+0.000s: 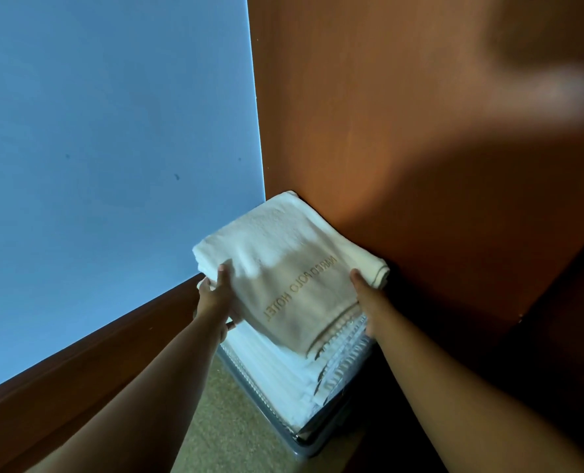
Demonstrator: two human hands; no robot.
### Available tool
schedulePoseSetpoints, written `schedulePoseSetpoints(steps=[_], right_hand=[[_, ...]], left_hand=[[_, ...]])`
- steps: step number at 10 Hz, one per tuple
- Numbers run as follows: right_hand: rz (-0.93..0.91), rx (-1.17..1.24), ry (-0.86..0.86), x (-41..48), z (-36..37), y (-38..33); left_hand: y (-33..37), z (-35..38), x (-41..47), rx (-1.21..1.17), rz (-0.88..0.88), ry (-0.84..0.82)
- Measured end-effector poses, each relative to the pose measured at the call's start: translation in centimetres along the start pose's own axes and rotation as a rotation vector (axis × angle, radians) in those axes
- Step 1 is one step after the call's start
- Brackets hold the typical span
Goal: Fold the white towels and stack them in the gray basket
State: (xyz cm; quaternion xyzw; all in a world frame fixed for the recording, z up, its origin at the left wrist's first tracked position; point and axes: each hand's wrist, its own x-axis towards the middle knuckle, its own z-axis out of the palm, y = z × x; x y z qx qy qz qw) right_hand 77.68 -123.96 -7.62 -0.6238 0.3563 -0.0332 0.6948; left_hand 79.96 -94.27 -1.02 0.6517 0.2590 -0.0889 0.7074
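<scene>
In the head view, the folded towel [283, 261], white with gold hotel lettering, is held over the stack of white towels [277, 370] in the gray basket [299, 445]. The basket stands on the carpet [222, 421] in the corner between the blue wall [113, 131] and the wood panel [420, 165]. The left hand [217, 297] grips the towel's left edge and the right hand [365, 298] grips its right edge. Each thumb lies on top, with the fingers curled beneath.

The towel is turned at an angle to the stack, and its far end pushes toward the corner. Set down like this, it would probably lie crooked and overhang the rim. The far corner could also catch on the panel and spring the fold open. The stack already rises above the basket wall, so an off-centre load might slide off it.

The fingers under the cloth are hidden. I cannot tell whether the towel's near edge already touches the stack. Most of the basket is covered, with only its near rim showing. The lettering's first word is shadowed and unreadable, and a blurred pale smear crosses the upper right.
</scene>
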Motion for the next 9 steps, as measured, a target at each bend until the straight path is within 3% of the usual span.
schedulePoseSetpoints(steps=[2,3,4,5,6,8,9], right_hand=[[0.046,0.157,0.021,-0.6,-0.9,0.1],[0.062,0.231,-0.020,-7.0,-0.4,-2.3],[0.130,0.211,-0.181,-8.4,0.0,-2.8],[0.105,0.248,-0.252,-8.2,0.6,-4.2],[0.069,0.199,-0.245,-7.8,1.2,-4.5],[0.077,0.026,-0.196,-8.3,-0.5,-3.6],[0.005,-0.072,-0.040,-9.6,-1.5,-2.8]], left_hand=[[-2.0,1.5,-4.2,0.025,0.015,-0.022],[-4.9,2.5,-6.0,0.065,-0.198,-0.184],[-7.0,2.9,-4.8,-0.059,-0.253,-0.206],[-6.7,3.9,-4.0,-0.228,-0.201,-0.278],[-6.1,4.0,-3.5,-0.253,-0.162,-0.265],[-5.6,3.1,-5.7,0.011,-0.161,-0.202],[-6.0,1.1,-6.7,0.049,-0.097,-0.154]])
